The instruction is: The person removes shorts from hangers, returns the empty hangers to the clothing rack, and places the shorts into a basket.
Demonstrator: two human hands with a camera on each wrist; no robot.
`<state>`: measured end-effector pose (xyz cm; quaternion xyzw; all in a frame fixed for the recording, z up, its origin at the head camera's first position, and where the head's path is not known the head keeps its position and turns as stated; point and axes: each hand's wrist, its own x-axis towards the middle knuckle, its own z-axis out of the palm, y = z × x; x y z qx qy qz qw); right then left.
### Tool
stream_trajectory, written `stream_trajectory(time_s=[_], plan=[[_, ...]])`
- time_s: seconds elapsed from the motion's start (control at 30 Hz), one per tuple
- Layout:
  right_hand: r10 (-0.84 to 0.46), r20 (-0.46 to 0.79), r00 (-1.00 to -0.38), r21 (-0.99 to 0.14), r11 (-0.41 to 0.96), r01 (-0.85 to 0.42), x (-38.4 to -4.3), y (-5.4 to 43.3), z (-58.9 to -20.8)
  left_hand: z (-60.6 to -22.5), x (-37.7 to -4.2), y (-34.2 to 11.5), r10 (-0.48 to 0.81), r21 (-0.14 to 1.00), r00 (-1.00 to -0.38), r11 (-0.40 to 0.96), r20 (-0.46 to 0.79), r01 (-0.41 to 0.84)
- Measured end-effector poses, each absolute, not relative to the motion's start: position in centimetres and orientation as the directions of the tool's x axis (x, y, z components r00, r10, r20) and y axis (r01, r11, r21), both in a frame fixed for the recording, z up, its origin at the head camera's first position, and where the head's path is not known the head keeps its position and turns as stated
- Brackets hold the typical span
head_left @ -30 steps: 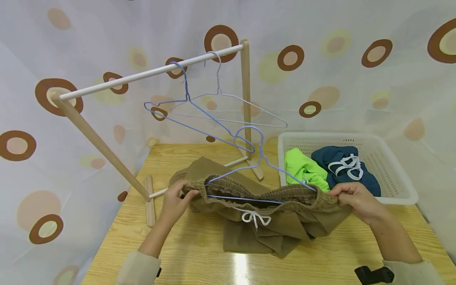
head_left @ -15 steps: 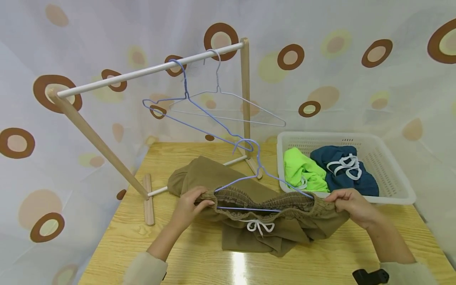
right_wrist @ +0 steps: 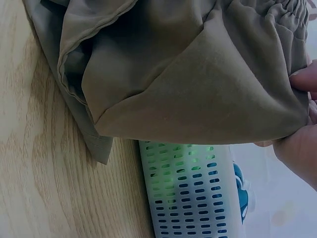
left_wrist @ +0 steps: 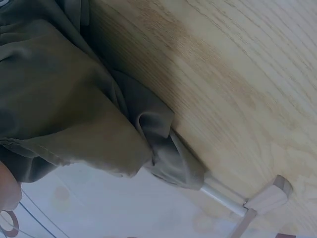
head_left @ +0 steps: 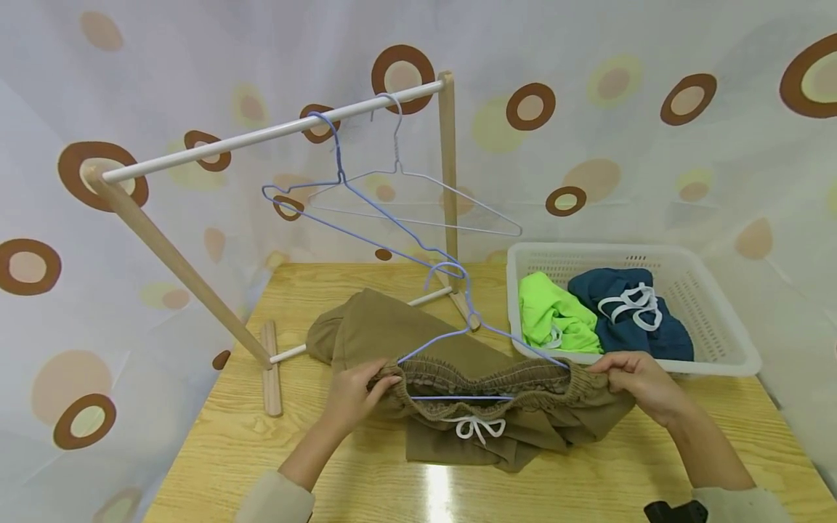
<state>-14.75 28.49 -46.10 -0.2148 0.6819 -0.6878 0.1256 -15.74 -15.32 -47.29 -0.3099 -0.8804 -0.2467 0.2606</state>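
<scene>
Brown drawstring shorts [head_left: 418,327] lie partly on the table, their elastic waistband stretched wide between my two hands. A blue wire hanger [head_left: 469,319] sits with its lower bar and shoulders inside the waistband, its hook sticking up out of it. My left hand [head_left: 356,396] pinches the waistband's left end between thumb and fingers. At the other end my right hand [head_left: 644,385] pinches the waistband; its thumb and fingers on the cloth also show in the right wrist view. A white bow [head_left: 480,427] hangs at the front of the waist.
A wooden rack with a white rail [head_left: 275,131] stands at the back left, bearing a blue hanger [head_left: 340,163] and a pale hanger [head_left: 397,149]. At the right, a white basket [head_left: 726,312] holds bright green cloth [head_left: 556,312] and dark blue clothing with white cord [head_left: 676,330].
The waistband and the hanger in it have come down toward the person. My left hand has moved right and down; the right hand has shifted slightly left and down. Both keep their grip.
</scene>
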Motion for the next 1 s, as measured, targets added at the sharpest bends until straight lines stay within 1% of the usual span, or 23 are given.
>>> stream_trajectory(time_s=[0.1, 0.23, 0.37, 0.53, 0.73, 0.83, 0.93, 1.0], plan=[[-0.431, 0.1, -0.897, -0.989, 0.056, -0.137, -14.5, 28.1, -45.6, -47.4, -15.7, -15.2, 0.409, 0.264, -0.655, 0.682, 0.636, 0.682], [-0.421, 0.095, -0.902, -0.975, 0.145, -0.171, -14.1, 27.7, -44.9, -47.2, -15.6, -15.0, 0.375, 0.26, -0.636, 0.686, 0.675, 0.68], [-0.409, 0.131, -0.903, -0.952, 0.204, -0.23, -13.4, 27.2, -44.3, -46.7, -15.4, -14.7, 0.316, 0.264, -0.621, 0.701, 0.718, 0.662], [-0.33, 0.182, -0.926, -0.923, 0.268, -0.277, -12.6, 26.3, -43.8, -46.0, -15.1, -14.1, 0.273, 0.269, -0.609, 0.713, 0.745, 0.648], [-0.25, 0.225, -0.942, -0.916, 0.276, -0.292, -12.3, 25.7, -43.5, -45.2, -14.9, -13.7, 0.272, 0.261, -0.597, 0.71, 0.755, 0.654], [-0.211, 0.287, -0.934, -0.899, 0.276, -0.339, -12.3, 25.4, -43.3, -45.0, -14.8, -13.8, 0.263, 0.269, -0.585, 0.696, 0.767, 0.666], [-0.14, 0.353, -0.925, -0.885, 0.269, -0.379, -12.3, 25.0, -43.0, -44.9, -14.8, -14.0, 0.243, 0.283, -0.567, 0.674, 0.787, 0.682], [-0.098, 0.376, -0.922, -0.882, 0.269, -0.388, -12.2, 24.9, -42.7, -44.8, -14.7, -14.3, 0.233, 0.29, -0.556, 0.66, 0.798, 0.693]])
